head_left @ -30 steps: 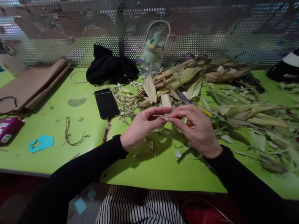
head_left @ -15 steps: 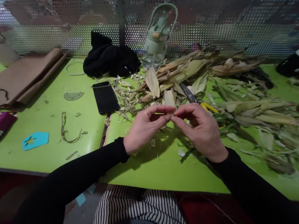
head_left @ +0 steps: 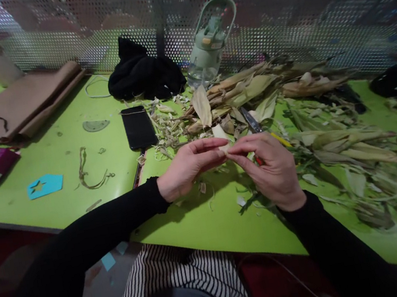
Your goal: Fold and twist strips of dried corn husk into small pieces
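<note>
Husk strip [head_left: 223, 148] is pinched by left hand [head_left: 186, 168] and right hand [head_left: 271, 171]. Husks [head_left: 250, 91] are piled behind, phone [head_left: 138, 127] left, bare counter [head_left: 204, 224] near the edge.

Single view, head-worn camera. It sits above and just behind the near edge of the surface [head_left: 69, 156], facing forward and tilted down.

Range is close. Both sleeves enter from the bottom corners, and the wearer's striped lap [head_left: 182, 274] fills bottom centre.

The left hand [head_left: 186, 168] and right hand [head_left: 273, 171] meet near frame centre, pinching a small husk piece [head_left: 223, 148].

The lens is wide: the surface edge runs slanted and the far sides look stretched.

The upper frame ends at the perforated screen [head_left: 314, 20] behind the surface. The husk pile [head_left: 250, 93] lies between hands and screen.
</note>
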The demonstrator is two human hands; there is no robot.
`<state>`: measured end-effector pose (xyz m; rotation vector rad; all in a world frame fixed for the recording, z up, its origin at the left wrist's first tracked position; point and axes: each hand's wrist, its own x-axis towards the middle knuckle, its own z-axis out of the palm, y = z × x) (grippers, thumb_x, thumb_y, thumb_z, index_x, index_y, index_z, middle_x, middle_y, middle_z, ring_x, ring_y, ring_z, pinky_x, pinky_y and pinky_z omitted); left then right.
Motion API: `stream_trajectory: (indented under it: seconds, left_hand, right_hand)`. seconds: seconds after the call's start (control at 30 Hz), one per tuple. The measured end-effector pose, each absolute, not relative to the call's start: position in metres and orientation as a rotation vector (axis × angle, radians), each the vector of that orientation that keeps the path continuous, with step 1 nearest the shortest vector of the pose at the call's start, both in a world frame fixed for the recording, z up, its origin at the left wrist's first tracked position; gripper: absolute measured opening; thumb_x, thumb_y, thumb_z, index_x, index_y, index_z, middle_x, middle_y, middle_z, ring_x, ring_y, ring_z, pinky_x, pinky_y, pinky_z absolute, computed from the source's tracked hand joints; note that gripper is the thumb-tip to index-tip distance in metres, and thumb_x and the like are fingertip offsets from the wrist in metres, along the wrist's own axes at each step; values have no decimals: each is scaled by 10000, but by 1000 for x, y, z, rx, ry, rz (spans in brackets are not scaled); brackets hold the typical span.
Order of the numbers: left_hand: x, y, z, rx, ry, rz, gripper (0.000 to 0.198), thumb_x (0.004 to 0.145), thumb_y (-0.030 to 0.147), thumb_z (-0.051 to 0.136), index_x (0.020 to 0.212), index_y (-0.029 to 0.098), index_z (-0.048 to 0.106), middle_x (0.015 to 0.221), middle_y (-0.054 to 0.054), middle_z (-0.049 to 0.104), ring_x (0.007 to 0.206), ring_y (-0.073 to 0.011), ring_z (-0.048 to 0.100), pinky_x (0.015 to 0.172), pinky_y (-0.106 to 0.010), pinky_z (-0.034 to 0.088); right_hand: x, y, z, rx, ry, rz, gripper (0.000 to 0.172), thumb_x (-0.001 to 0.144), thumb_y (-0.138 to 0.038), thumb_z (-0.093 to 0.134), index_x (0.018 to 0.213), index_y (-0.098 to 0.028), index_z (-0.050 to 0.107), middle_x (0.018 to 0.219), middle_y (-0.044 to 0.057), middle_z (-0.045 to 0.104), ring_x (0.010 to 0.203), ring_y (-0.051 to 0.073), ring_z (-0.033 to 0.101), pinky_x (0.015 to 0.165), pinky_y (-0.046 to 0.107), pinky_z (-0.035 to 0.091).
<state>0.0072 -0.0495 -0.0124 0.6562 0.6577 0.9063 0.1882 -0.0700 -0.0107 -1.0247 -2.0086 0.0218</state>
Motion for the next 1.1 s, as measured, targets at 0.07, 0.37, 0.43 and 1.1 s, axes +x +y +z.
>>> stream_trajectory:
  seconds: [0.07, 0.37, 0.43, 1.1]
  left_hand:
    - [7, -50, -12, 667, 652, 905, 165, 790, 15, 695, 916, 118, 727, 899, -33, 729, 811, -90, 671, 966, -329, 488]
    - [6, -48, -16, 759, 666, 862, 140, 801, 44, 695, 924, 107, 720, 906, -40, 715, 789, -80, 646, 932, -314, 492]
    - [5, -49, -16, 834, 677, 883, 163, 805, 42, 682, 950, 107, 718, 920, -42, 712, 768, -72, 629, 875, -283, 493]
    - [6, -52, -21, 1505, 781, 1024, 145, 899, 243, 639, 979, 121, 643, 893, -31, 670, 709, -75, 588, 679, -218, 491]
  right_hand:
    - [190, -70, -10, -1008, -2058, -24, 133, 900, -188, 667, 979, -289, 700, 950, 55, 696, 900, 242, 675, 788, 432, 572]
    - [197, -70, -8, -895, -2273, -344, 204, 912, -177, 646, 1074, -294, 687, 993, 46, 717, 873, 213, 654, 764, 364, 534]
    - [196, -70, -9, -899, -2295, -395, 177, 928, -189, 623, 1068, -281, 678, 999, 53, 717, 880, 213, 656, 766, 360, 532]
    - [189, -71, -9, -1039, -2132, -235, 5, 919, -190, 641, 921, -194, 639, 883, 74, 689, 831, 210, 674, 710, 342, 547]
